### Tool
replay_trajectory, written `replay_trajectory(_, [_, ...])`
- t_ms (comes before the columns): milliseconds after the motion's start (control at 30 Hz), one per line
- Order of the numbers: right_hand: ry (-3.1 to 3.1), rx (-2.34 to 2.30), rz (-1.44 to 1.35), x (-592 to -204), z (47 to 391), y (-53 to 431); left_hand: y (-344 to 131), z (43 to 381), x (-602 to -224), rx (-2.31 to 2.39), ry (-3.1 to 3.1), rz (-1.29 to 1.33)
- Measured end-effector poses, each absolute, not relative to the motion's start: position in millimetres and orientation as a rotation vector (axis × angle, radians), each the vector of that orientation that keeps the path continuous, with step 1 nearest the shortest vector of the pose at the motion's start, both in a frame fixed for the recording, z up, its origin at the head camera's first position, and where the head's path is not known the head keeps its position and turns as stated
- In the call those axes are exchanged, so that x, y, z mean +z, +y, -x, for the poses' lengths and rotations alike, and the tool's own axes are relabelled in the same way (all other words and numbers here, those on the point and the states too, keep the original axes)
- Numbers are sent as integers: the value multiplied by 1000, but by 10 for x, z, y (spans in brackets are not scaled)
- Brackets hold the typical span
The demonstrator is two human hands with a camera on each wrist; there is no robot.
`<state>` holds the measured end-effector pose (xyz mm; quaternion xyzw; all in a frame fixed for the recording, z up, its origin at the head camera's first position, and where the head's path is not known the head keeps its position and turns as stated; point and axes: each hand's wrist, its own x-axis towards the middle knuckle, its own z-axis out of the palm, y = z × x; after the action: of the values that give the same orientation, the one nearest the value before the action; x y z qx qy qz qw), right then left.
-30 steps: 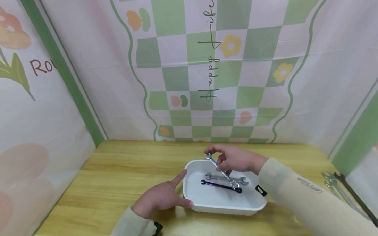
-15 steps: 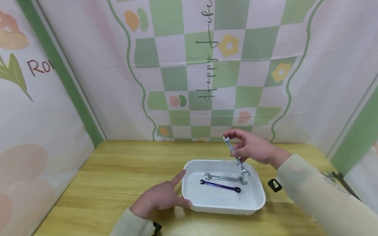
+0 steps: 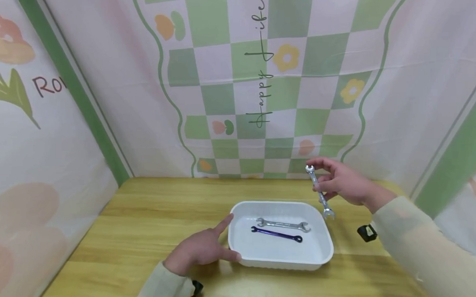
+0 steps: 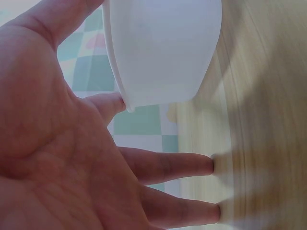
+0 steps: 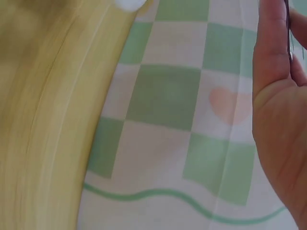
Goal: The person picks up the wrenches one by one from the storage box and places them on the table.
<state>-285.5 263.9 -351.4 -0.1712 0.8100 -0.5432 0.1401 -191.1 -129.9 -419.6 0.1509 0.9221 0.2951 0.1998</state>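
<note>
My right hand (image 3: 347, 182) pinches a silver wrench (image 3: 319, 190) between thumb and fingers, just beyond the tray's back right corner. The wrench slants, its larger end down, with forked heads at both ends. A white plastic tray (image 3: 281, 265) sits on the table, holding a second silver wrench (image 3: 283, 224) and a slimmer purple wrench (image 3: 276, 234) side by side. At the tray's left end my left hand (image 3: 204, 247) is spread, thumb and index fingertip at the rim. The left wrist view shows its other fingers (image 4: 165, 165) stretched straight down toward the tabletop.
The wooden table (image 3: 157, 212) ends at the back against a checked green and white cloth (image 3: 256, 95). Pale cloth walls enclose both sides. A small black device (image 3: 367, 233) hangs below the right sleeve (image 3: 418, 242), which crosses the table's right side.
The right hand has carried its silver wrench up and right, from above the tray to beyond its right edge. Left hand and tray stay put. The sleeve now covers wrenches seen earlier at far right.
</note>
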Motion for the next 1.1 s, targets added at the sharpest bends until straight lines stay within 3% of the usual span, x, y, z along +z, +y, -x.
replay_trajectory(500, [2415,-1545,423,-3609,2794,3150,-1310,1915,-4214,854,2563,-393])
replay_trajectory(1100, [2582,-1350,310,-3843,2461,3895,-1309,1924,-4237,862,2570,-426])
